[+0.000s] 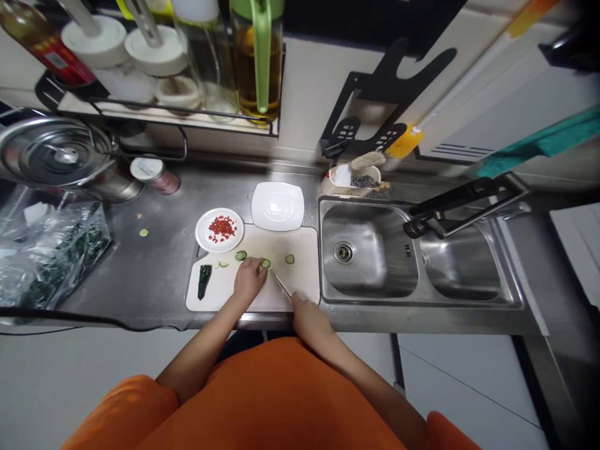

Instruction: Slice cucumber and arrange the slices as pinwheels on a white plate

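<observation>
My left hand (248,280) is closed at the fingertips on a pale green cucumber slice (265,264) over the white cutting board (262,303). My right hand (313,320) grips a knife (282,287) by its handle, its blade slanting up and left, the tip close to that slice. More cucumber slices lie on the board, one (289,259) to the right and a few (240,255) just beyond my left hand. A dark green piece (204,281), perhaps cucumber, rests at the board's left side. Chopped red bits (222,229) sit on a round white plate (200,237).
Behind the board stands a square white dish (277,206). A double sink (370,294) adjoins the board's right side, with a black faucet (450,209) over it. Left are a bag of greens (70,262), a steel pot (124,181) and a small jar (159,176).
</observation>
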A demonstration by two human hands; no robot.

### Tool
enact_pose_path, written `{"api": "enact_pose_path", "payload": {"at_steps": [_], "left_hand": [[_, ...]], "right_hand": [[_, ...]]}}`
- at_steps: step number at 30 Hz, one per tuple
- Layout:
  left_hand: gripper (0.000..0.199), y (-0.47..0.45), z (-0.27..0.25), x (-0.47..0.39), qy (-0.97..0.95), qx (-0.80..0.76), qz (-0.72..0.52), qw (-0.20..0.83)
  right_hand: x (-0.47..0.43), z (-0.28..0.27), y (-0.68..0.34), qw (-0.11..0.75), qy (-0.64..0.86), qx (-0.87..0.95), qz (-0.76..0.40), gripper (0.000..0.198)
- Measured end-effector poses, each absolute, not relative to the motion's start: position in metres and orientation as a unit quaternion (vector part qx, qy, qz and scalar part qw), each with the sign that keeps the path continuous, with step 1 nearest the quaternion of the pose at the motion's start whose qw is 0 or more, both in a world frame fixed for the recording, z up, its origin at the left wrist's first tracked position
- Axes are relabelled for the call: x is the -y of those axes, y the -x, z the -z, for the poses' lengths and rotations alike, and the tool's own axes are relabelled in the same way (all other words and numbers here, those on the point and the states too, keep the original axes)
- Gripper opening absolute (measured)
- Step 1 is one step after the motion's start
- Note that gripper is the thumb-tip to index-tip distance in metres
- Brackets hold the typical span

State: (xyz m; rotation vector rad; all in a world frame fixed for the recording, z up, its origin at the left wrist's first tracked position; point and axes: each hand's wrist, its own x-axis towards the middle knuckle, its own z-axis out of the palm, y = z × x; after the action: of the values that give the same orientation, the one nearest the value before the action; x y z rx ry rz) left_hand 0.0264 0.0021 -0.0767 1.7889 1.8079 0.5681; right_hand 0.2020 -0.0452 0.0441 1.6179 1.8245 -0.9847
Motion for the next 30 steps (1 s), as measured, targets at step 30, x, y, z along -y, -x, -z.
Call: {"api": "enact_pose_path", "payload": {"at_steps": [30], "left_hand": [[0.024,0.003,0.042,-0.027,-0.642,-0.703,-0.221,0.211]], "right_hand": [[0.052,-0.041,-0.215,0.249,-0.601,-0.667,0.363,0.041]]}}
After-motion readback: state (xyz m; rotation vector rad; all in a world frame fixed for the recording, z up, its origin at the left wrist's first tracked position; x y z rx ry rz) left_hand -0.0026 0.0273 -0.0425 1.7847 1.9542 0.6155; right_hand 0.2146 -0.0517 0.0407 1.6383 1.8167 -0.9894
